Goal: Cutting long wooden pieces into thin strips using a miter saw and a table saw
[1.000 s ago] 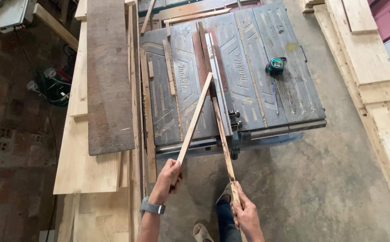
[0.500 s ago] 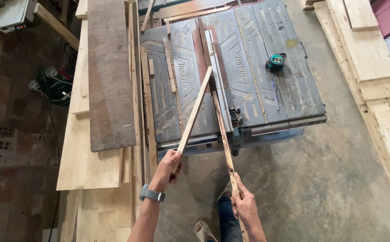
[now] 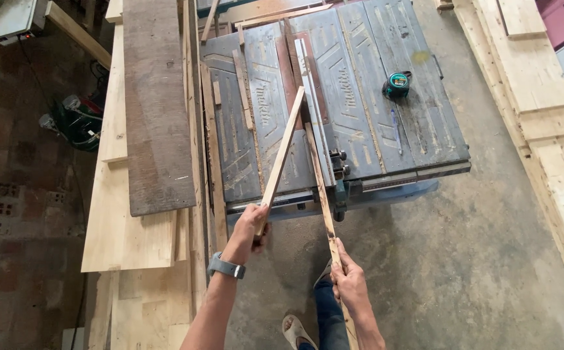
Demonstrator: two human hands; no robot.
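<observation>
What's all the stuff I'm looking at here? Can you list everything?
Table saw: one, grey metal top, centre.
Wood strip: one, pale, in the left hand, slanting up over the saw top.
Thin wood strip: one, darker and narrow, in the right hand, lying onto the saw top.
Tape measure: one, teal and black, on the saw top's right part.
Dark plank: one, weathered brown, left of the saw on pale boards.
Pale boards: several, light wood, stacked at left.
Light planks: several, along the right edge.
Green machine: one, on the brick floor, far left.
Wristwatch: one, grey, left wrist.
Left hand: gripping the pale strip.
Right hand: gripping the thin strip.
</observation>
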